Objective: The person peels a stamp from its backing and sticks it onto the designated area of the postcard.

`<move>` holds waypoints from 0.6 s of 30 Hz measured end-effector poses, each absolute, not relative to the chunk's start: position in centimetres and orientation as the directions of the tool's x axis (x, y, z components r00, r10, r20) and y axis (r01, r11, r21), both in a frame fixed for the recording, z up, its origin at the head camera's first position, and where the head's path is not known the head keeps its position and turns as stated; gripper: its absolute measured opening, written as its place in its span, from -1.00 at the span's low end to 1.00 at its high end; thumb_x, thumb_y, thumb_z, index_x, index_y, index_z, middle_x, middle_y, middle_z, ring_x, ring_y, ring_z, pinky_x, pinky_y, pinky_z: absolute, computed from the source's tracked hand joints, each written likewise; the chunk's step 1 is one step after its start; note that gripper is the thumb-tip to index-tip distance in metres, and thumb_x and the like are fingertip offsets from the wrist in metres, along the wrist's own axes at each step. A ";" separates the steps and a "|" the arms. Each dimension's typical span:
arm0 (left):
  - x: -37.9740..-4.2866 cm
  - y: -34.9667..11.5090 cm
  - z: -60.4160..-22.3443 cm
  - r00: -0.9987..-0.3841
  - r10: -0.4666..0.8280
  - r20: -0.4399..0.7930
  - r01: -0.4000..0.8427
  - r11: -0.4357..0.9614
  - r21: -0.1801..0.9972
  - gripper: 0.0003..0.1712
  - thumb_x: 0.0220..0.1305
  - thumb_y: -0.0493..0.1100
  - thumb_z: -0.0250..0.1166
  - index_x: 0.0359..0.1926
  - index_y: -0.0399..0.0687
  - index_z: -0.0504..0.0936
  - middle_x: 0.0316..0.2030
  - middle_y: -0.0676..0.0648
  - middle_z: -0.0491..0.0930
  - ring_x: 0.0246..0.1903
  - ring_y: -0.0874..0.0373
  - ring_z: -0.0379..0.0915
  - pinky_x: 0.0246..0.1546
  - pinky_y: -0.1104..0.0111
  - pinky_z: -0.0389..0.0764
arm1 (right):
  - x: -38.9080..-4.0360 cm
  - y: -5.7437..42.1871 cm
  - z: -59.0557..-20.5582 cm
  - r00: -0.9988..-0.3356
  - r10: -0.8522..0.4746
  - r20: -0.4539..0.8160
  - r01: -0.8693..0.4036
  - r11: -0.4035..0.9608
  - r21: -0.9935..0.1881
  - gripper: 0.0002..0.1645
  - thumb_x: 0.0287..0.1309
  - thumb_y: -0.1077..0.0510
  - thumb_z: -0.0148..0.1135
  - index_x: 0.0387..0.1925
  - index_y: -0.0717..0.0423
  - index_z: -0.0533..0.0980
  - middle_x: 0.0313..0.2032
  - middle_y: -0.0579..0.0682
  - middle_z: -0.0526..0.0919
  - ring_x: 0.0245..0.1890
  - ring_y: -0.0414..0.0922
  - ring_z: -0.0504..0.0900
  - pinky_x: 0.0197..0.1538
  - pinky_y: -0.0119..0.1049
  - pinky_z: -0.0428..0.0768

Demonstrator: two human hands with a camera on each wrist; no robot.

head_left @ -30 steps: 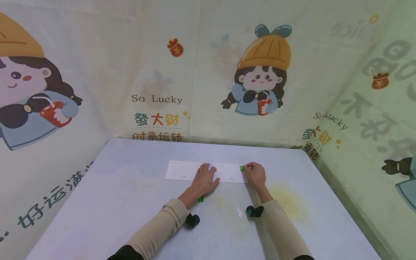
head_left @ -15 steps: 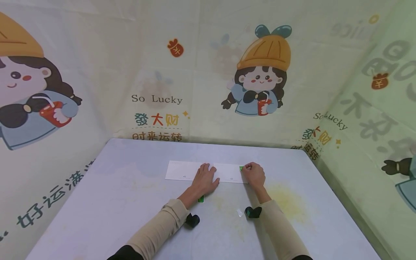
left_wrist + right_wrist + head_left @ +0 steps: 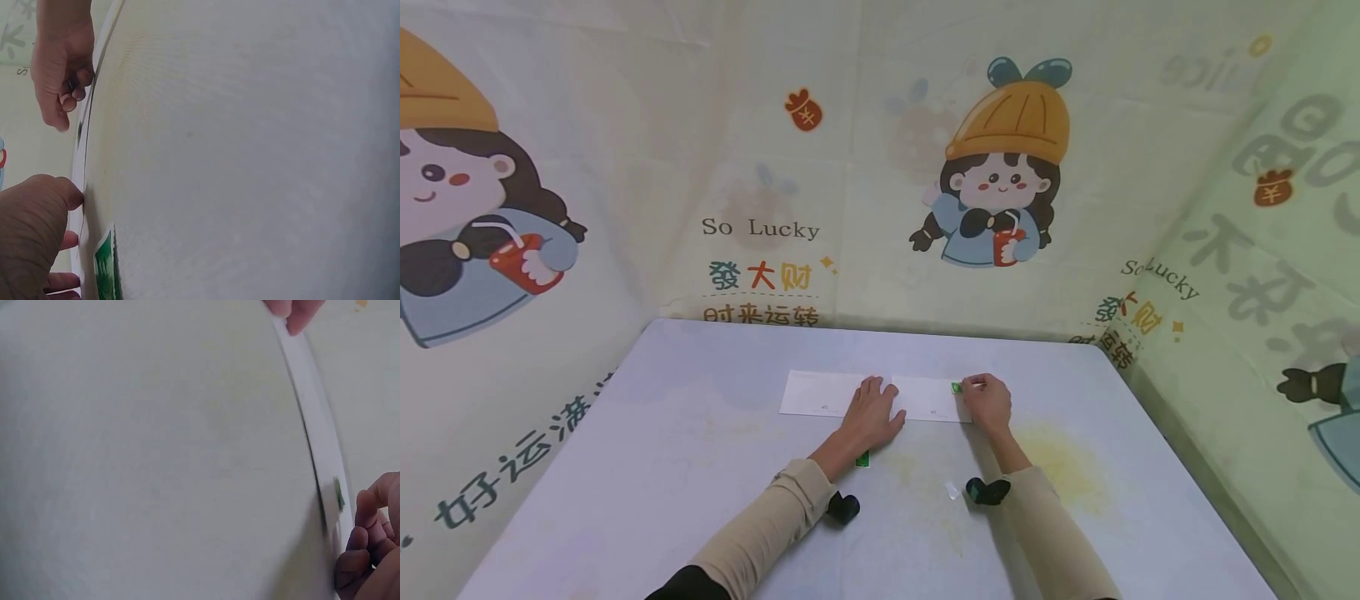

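A long white paper (image 3: 820, 392) with small print lies across the table, its middle partly hidden by my left hand (image 3: 874, 414). That hand rests on it with fingers stretched; in the left wrist view its fingertips (image 3: 65, 281) meet the paper's edge. At the paper's right end lies a small green stamp (image 3: 957, 387). My right hand (image 3: 990, 404) has its fingers curled right at the stamp's right edge. The right wrist view shows the stamp (image 3: 339, 494) beside these fingers (image 3: 361, 509). I cannot tell whether they hold anything. A second green stamp (image 3: 106, 272), with toothed edges, lies near my left wrist.
A small clear or whitish scrap (image 3: 952, 490) lies on the white table (image 3: 715, 483) between my forearms. Black wrist cameras sit under both sleeves, near the tabletop. A printed cloth (image 3: 872, 167) hangs behind the table's far edge and along its sides.
My right fingers have eased slightly rightward, and a little more of the stamp shows beside them. My left hand stays in place on the paper.
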State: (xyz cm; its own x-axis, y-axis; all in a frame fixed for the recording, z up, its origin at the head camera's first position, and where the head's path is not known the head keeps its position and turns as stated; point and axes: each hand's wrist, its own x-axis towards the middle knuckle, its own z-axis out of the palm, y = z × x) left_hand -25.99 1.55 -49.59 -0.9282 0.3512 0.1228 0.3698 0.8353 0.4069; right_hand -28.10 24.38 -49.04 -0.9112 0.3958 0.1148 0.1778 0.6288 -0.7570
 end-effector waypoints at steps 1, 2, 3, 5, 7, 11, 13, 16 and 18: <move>-26.0 1.5 -49.6 -0.928 0.352 0.124 0.371 0.834 0.408 -0.42 0.47 0.07 0.20 0.32 -0.20 0.48 0.39 -0.30 0.31 0.43 -0.18 0.15 0.45 0.00 0.24 | -28.1 24.4 -49.0 -0.910 0.401 0.102 0.179 0.604 -0.777 -0.69 0.32 0.08 0.19 -0.17 0.27 0.65 -0.43 0.11 0.69 -0.45 -0.06 0.57 -0.40 -0.30 0.43; -26.0 1.5 -49.6 -0.928 0.352 0.124 0.371 0.835 0.407 -0.42 0.47 0.07 0.20 0.33 -0.19 0.48 0.40 -0.30 0.31 0.43 -0.18 0.14 0.45 0.00 0.24 | -28.0 24.4 -48.9 -0.911 0.402 0.088 0.177 0.576 -0.798 -0.68 0.33 0.08 0.18 -0.17 0.28 0.64 -0.45 0.10 0.69 -0.47 -0.09 0.57 -0.42 -0.33 0.43; -26.0 1.5 -49.6 -0.927 0.353 0.124 0.372 0.835 0.406 -0.42 0.47 0.07 0.20 0.33 -0.19 0.48 0.39 -0.30 0.31 0.43 -0.18 0.15 0.45 0.00 0.24 | -28.0 24.5 -48.9 -0.912 0.405 0.068 0.179 0.541 -0.822 -0.68 0.33 0.08 0.18 -0.16 0.29 0.64 -0.46 0.09 0.69 -0.49 -0.12 0.56 -0.43 -0.35 0.44; -26.0 1.5 -49.6 -0.927 0.353 0.125 0.372 0.834 0.406 -0.41 0.46 0.07 0.21 0.33 -0.20 0.48 0.39 -0.30 0.31 0.43 -0.18 0.15 0.45 0.00 0.24 | -27.9 24.5 -48.7 -0.913 0.407 0.026 0.189 0.478 -0.858 -0.66 0.35 0.07 0.18 -0.14 0.30 0.63 -0.46 0.06 0.69 -0.49 -0.15 0.55 -0.44 -0.38 0.45; -26.0 1.6 -49.6 -0.927 0.353 0.127 0.373 0.835 0.405 -0.41 0.47 0.07 0.21 0.33 -0.20 0.48 0.39 -0.30 0.31 0.42 -0.17 0.15 0.45 0.01 0.24 | -27.8 24.5 -48.4 -0.914 0.406 -0.018 0.207 0.426 -0.881 -0.64 0.39 0.06 0.17 -0.11 0.32 0.63 -0.43 0.05 0.68 -0.44 -0.15 0.54 -0.41 -0.38 0.45; -25.9 1.6 -49.5 -0.927 0.352 0.131 0.374 0.836 0.402 -0.42 0.46 0.06 0.22 0.32 -0.21 0.48 0.38 -0.30 0.32 0.42 -0.18 0.16 0.45 0.00 0.24 | -27.6 24.6 -47.9 -0.913 0.393 -0.105 0.249 0.336 -0.908 -0.60 0.43 0.03 0.16 -0.02 0.31 0.62 -0.37 0.03 0.65 -0.36 -0.14 0.50 -0.35 -0.38 0.42; -25.9 1.6 -49.4 -0.927 0.351 0.132 0.374 0.837 0.399 -0.43 0.46 0.05 0.22 0.31 -0.21 0.49 0.37 -0.30 0.33 0.41 -0.18 0.16 0.45 0.00 0.25 | -27.6 24.7 -47.7 -0.914 0.382 -0.138 0.263 0.295 -0.919 -0.59 0.44 0.02 0.15 0.01 0.29 0.61 -0.35 0.01 0.63 -0.36 -0.15 0.47 -0.36 -0.39 0.40; -25.8 1.6 -49.3 -0.927 0.350 0.134 0.374 0.839 0.396 -0.44 0.45 0.04 0.23 0.30 -0.22 0.50 0.36 -0.31 0.34 0.41 -0.18 0.17 0.44 -0.01 0.26 | -27.6 24.8 -47.6 -0.914 0.373 -0.158 0.270 0.269 -0.925 -0.59 0.45 0.01 0.15 0.03 0.28 0.61 -0.34 0.00 0.62 -0.36 -0.15 0.46 -0.36 -0.39 0.39; -25.8 1.7 -49.4 -0.928 0.349 0.129 0.371 0.840 0.396 -0.43 0.46 0.04 0.23 0.30 -0.22 0.49 0.37 -0.31 0.33 0.41 -0.18 0.16 0.45 -0.01 0.25 | -27.5 24.8 -47.7 -0.918 0.370 -0.143 0.260 0.289 -0.921 -0.58 0.44 0.00 0.15 0.03 0.28 0.60 -0.32 0.02 0.65 -0.31 -0.14 0.49 -0.33 -0.38 0.40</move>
State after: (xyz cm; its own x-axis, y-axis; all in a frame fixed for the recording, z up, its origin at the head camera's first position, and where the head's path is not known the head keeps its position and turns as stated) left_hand -25.78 1.68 -49.35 -0.9282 0.3491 0.1289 0.3710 0.8399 0.3962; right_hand -27.50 24.83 -47.68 -0.9181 0.3696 -0.1431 0.2599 0.2890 -0.9214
